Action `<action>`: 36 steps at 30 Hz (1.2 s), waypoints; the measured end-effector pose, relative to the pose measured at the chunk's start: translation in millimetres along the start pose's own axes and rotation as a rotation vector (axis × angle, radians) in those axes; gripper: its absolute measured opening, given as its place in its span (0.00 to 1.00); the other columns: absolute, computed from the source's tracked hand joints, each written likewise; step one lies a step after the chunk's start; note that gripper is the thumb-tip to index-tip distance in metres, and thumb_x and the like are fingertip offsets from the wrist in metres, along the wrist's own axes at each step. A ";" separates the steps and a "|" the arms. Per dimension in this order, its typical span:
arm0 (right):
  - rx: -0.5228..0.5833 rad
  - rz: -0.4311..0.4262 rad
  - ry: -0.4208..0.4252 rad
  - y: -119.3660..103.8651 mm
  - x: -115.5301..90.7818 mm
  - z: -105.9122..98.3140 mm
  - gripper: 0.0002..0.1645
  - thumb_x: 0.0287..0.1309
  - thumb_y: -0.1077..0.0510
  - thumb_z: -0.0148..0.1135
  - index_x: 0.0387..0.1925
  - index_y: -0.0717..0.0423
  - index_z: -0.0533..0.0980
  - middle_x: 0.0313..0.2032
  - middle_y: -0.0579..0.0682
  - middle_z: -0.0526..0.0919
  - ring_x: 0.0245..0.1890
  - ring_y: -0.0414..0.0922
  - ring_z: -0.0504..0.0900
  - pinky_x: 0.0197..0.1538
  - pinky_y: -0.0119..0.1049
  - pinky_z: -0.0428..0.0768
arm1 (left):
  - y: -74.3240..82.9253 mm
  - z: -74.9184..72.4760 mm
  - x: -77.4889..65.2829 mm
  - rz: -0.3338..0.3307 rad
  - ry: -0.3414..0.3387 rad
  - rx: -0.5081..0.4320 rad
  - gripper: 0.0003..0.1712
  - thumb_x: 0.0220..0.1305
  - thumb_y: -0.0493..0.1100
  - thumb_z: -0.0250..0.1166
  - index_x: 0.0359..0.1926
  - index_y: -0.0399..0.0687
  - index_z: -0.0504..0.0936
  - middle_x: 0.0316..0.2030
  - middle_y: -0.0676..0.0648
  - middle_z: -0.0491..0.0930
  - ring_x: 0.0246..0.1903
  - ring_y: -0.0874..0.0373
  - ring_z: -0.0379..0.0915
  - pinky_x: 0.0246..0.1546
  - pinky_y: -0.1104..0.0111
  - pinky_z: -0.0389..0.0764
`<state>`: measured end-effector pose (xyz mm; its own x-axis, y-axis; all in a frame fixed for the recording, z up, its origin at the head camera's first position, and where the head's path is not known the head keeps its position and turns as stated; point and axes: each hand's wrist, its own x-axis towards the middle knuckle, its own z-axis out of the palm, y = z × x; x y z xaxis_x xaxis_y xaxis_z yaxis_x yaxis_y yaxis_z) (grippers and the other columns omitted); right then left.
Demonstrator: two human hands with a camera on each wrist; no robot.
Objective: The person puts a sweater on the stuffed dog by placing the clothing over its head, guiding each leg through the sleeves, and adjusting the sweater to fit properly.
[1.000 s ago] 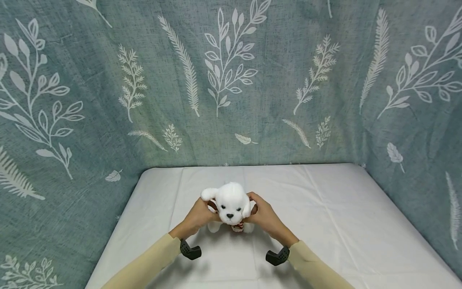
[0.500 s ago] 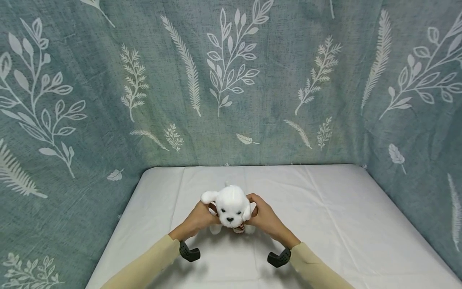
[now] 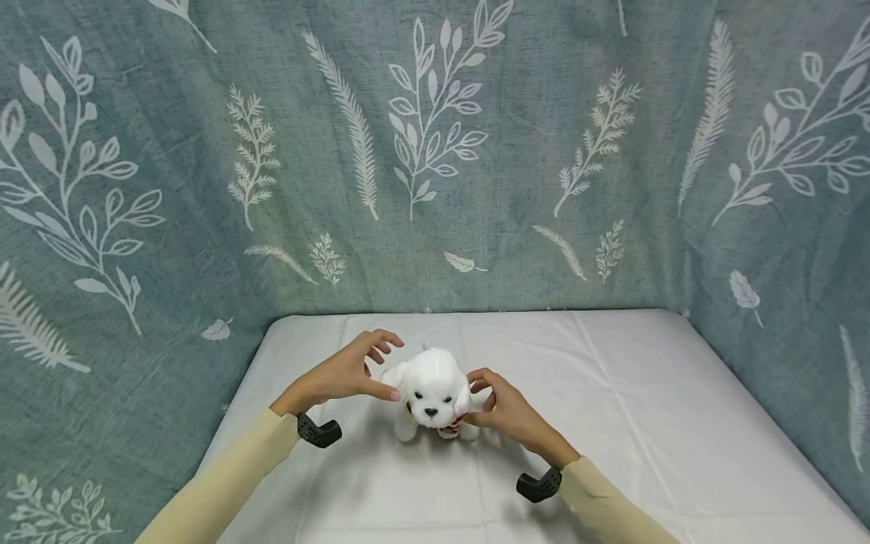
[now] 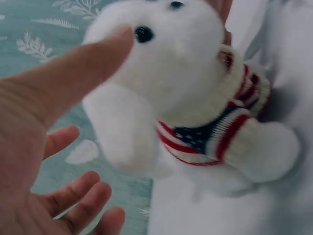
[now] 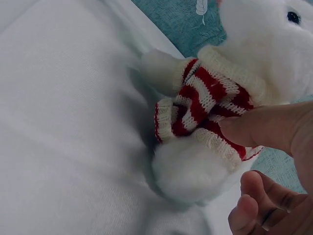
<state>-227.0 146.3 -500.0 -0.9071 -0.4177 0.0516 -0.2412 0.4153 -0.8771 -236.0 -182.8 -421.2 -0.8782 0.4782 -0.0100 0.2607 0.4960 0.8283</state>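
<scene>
A white plush dog (image 3: 435, 381) stands upright on the white-covered table, facing the head camera. Its knitted sweater (image 5: 205, 98) has red and white stripes, plus a starred blue patch seen in the left wrist view. My left hand (image 3: 347, 370) is off to the dog's left-hand side in the head view, fingers spread and thumb tip overlapping the ear. On the other side, my right hand (image 3: 508, 409) has its fingers loosely bent beside the other ear. In the right wrist view its thumb (image 5: 264, 127) lies right at the sweater, with the other fingers apart from the plush.
The table (image 3: 612, 423) has a white cloth with fold creases. A blue-green curtain (image 3: 503, 151) with white leaf prints encloses the back and both sides. Black wrist devices (image 3: 319, 431) sit on both wrists at the beige sleeves.
My left hand has let go of the plush dog and moved left and up. My right hand has loosened and shifted slightly right. The dog first tilted down slightly, then stayed nearly in place.
</scene>
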 end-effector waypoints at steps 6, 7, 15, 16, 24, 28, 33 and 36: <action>0.013 0.001 -0.009 2.9 -1.0 -0.3 0.34 0.54 0.61 0.78 0.60 0.41 0.74 0.54 0.55 0.75 0.33 0.51 0.74 0.30 0.39 0.75 | 36.5 7.0 12.2 0.120 0.053 0.230 0.36 0.58 0.69 0.73 0.62 0.63 0.75 0.55 0.47 0.70 0.46 0.51 0.71 0.42 0.57 0.77; 0.014 0.005 -0.009 3.5 -1.4 -0.5 0.34 0.54 0.60 0.79 0.60 0.41 0.74 0.54 0.55 0.75 0.33 0.51 0.74 0.30 0.39 0.75 | 42.6 11.1 14.1 0.129 0.059 0.270 0.36 0.58 0.70 0.72 0.62 0.62 0.76 0.54 0.47 0.70 0.43 0.52 0.72 0.41 0.57 0.77; -0.008 0.017 -0.010 4.9 -4.0 -1.8 0.33 0.55 0.59 0.79 0.59 0.43 0.73 0.55 0.56 0.77 0.33 0.49 0.74 0.30 0.39 0.75 | 70.5 41.7 24.4 0.204 0.097 0.742 0.44 0.59 0.83 0.57 0.63 0.59 0.75 0.49 0.50 0.73 0.26 0.60 0.73 0.29 0.64 0.78; -0.010 0.018 -0.011 4.7 -4.1 -2.0 0.33 0.55 0.59 0.79 0.59 0.43 0.73 0.56 0.56 0.77 0.33 0.49 0.74 0.30 0.39 0.75 | 71.0 44.0 25.4 0.215 0.104 0.788 0.44 0.60 0.83 0.56 0.63 0.58 0.76 0.48 0.50 0.73 0.25 0.60 0.73 0.28 0.65 0.78; -0.018 0.024 -0.019 3.9 -4.7 -3.9 0.31 0.57 0.59 0.78 0.59 0.43 0.73 0.56 0.56 0.76 0.32 0.48 0.74 0.29 0.39 0.75 | 66.4 53.4 26.9 0.204 0.101 0.949 0.46 0.58 0.83 0.57 0.61 0.55 0.75 0.43 0.48 0.76 0.25 0.59 0.76 0.23 0.63 0.77; -0.022 0.021 -0.020 3.4 -4.3 -4.4 0.31 0.57 0.58 0.78 0.59 0.43 0.73 0.56 0.58 0.76 0.31 0.48 0.74 0.28 0.39 0.75 | 63.4 54.1 27.7 0.181 0.077 0.909 0.43 0.58 0.79 0.61 0.62 0.55 0.75 0.42 0.49 0.76 0.27 0.58 0.76 0.25 0.64 0.77; -0.009 0.017 -0.027 2.2 -4.4 -4.1 0.30 0.58 0.59 0.77 0.59 0.43 0.73 0.58 0.60 0.76 0.30 0.49 0.74 0.28 0.39 0.75 | 59.1 50.6 29.6 0.233 0.064 0.788 0.35 0.58 0.67 0.69 0.60 0.53 0.77 0.41 0.49 0.73 0.29 0.59 0.75 0.28 0.66 0.78; 0.000 0.013 -0.025 2.7 -3.6 -3.6 0.30 0.57 0.59 0.77 0.59 0.46 0.74 0.57 0.61 0.76 0.31 0.49 0.73 0.28 0.39 0.75 | 58.0 43.6 29.3 0.260 0.035 0.718 0.32 0.57 0.61 0.72 0.59 0.56 0.78 0.42 0.50 0.73 0.33 0.58 0.73 0.32 0.65 0.78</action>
<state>-225.6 151.8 -500.8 -0.9015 -0.4319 0.0281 -0.2291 0.4212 -0.8775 -229.1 -108.4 -397.9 -0.7620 0.6266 0.1634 0.6470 0.7258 0.2336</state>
